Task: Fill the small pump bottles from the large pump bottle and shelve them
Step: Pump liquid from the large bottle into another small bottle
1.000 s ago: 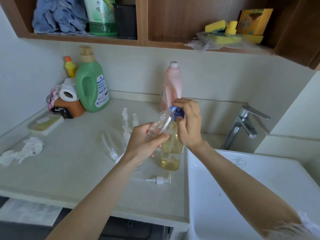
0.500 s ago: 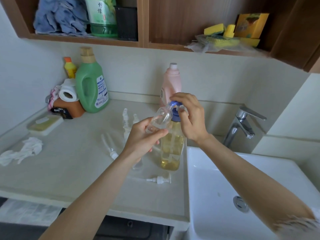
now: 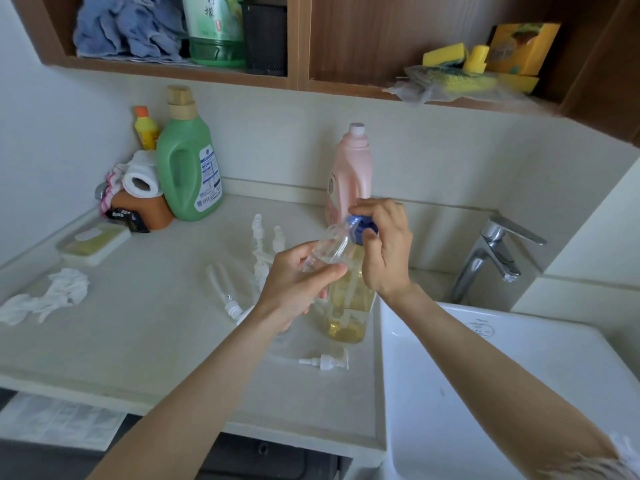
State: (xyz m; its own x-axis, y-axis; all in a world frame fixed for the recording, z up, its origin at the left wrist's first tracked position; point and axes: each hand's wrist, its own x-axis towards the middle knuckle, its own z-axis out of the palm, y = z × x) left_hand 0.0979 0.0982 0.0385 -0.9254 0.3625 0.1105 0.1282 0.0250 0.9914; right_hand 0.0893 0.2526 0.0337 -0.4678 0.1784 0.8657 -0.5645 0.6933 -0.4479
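A small clear bottle, tilted with its open neck at the blue pump head of the large pump bottle, is held above the table; the large bottle stands upright beside the sink. The left hand keeps a closed grip round the small bottle's body, while the right hand curls its fingers over the pump head. Probable faults: a nozzle misaligned with the narrow neck would spill yellow liquid onto hand and table; an off-centre press could tip the large bottle toward the loose pump tops.
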